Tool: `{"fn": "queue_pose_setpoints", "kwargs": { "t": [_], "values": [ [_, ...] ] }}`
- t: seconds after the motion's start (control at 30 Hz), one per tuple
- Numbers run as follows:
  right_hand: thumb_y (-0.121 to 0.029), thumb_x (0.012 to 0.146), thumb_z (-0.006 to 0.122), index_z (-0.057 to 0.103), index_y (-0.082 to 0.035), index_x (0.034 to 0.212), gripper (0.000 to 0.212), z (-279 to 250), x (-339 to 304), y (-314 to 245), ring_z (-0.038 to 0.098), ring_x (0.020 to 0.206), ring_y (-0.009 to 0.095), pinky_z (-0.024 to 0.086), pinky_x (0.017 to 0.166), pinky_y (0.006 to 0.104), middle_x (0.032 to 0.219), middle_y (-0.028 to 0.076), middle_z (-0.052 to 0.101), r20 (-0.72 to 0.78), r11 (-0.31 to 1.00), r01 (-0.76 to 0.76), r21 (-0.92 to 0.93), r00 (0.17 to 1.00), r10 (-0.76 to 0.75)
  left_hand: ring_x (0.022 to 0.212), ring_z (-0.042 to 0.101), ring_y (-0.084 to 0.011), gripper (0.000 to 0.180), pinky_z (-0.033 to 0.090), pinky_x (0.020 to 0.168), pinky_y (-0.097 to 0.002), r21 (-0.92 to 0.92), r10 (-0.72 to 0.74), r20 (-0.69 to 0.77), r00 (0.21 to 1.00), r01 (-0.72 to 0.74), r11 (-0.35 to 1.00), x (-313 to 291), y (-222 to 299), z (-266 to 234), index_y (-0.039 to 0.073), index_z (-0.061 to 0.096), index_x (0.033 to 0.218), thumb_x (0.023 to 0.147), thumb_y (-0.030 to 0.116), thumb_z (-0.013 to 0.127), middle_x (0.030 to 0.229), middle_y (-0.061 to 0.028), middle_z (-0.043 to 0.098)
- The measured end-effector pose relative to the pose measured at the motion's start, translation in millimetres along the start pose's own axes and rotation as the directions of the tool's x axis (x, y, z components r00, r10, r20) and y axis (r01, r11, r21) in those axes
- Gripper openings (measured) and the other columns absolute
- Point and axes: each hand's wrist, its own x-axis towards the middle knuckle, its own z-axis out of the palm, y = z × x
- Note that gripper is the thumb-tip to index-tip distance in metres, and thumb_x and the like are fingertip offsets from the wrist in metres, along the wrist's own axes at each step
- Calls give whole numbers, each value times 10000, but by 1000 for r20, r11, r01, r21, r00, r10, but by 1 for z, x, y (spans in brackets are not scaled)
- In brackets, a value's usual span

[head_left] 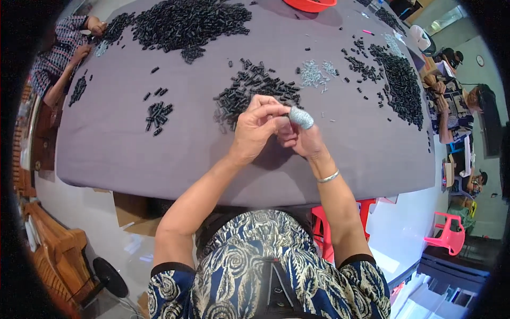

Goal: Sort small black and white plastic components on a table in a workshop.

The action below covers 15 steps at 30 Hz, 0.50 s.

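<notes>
My left hand (254,132) and my right hand (308,142) meet above the near side of a pile of small black cylindrical parts (249,87). The left fingers are pinched together, and whatever they hold is too small and hidden to name. On my right thumb sits a silvery-grey wrapped cover (301,117). My right fingers curl in behind the left fingertips, partly hidden; what they grip cannot be made out. Just beyond my right hand lies a heap of small pale grey pieces (313,73). A few black parts (158,116) form a smaller cluster to the left.
A grey cloth (117,159) covers the table. Larger black heaps lie at the far left (186,24) and right (401,87). A red basin (311,4) stands at the far edge. One person (64,53) works at the left, others at the right. A pink stool (449,233) stands right.
</notes>
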Motion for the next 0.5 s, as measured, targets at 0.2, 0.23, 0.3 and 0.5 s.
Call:
{"fn": "queue_pose_setpoints", "kwargs": {
  "t": [0.2,0.23,0.3,0.5],
  "values": [
    [-415,854,571,497,-135,755,306,10,-3,9,290,457,34,205,382,186,595,-84,317,220,979,-37,203,975,-9,1007,497,-128,176,410,899,-255,98,80,104,991,-91,991,-6,9,1,19,678,981,810,-1,642,1021,-40,491],
    [-415,854,571,497,-135,755,306,8,-4,11,290,457,34,205,382,186,595,-84,317,219,979,-31,200,976,-14,1008,499,-129,174,410,899,-255,87,60,106,993,-69,994,-6,10,1,19,678,978,810,-2,642,1019,-40,495],
    [-431,841,588,454,-157,697,337,10,-6,11,283,440,33,200,371,187,574,-86,297,156,986,-20,168,988,-7,1012,501,-128,171,411,897,-253,88,79,109,991,-89,992,-5,5,0,21,677,980,815,-2,639,1027,-38,501],
    [-418,837,605,456,-160,698,328,8,-6,17,264,423,29,178,355,185,562,-98,270,175,968,-32,248,984,-12,1012,501,-126,169,412,892,-253,182,51,144,988,-77,980,-3,9,-2,23,673,990,823,13,649,1047,-37,506]
  ]
}}
